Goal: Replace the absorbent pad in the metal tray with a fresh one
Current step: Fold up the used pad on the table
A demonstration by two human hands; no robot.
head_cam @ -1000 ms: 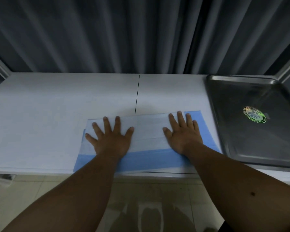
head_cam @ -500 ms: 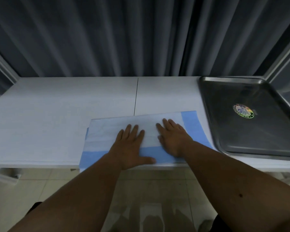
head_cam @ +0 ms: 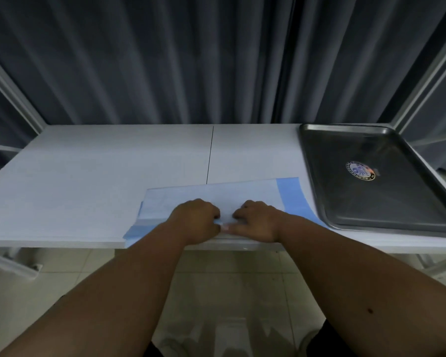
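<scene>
A folded absorbent pad (head_cam: 242, 194), white with blue borders, lies at the front edge of the white table (head_cam: 101, 176). My left hand (head_cam: 196, 220) and my right hand (head_cam: 258, 220) sit side by side on its near edge, fingers curled, pinching a blue fold of the pad between them. A metal tray (head_cam: 397, 202) with a round sticker (head_cam: 360, 170) on its floor stands at the table's right end, with no pad in it. The pad's right blue border lies just left of the tray's rim.
Dark grey curtains hang behind the table. A seam (head_cam: 210, 155) splits the tabletop in the middle. White frame bars stand at both sides. Tiled floor shows below the table's front edge.
Both hands drew together from flat and spread on the pad to the middle of its near edge, and the fingers have curled onto the pad's edge. The view has shifted too.
</scene>
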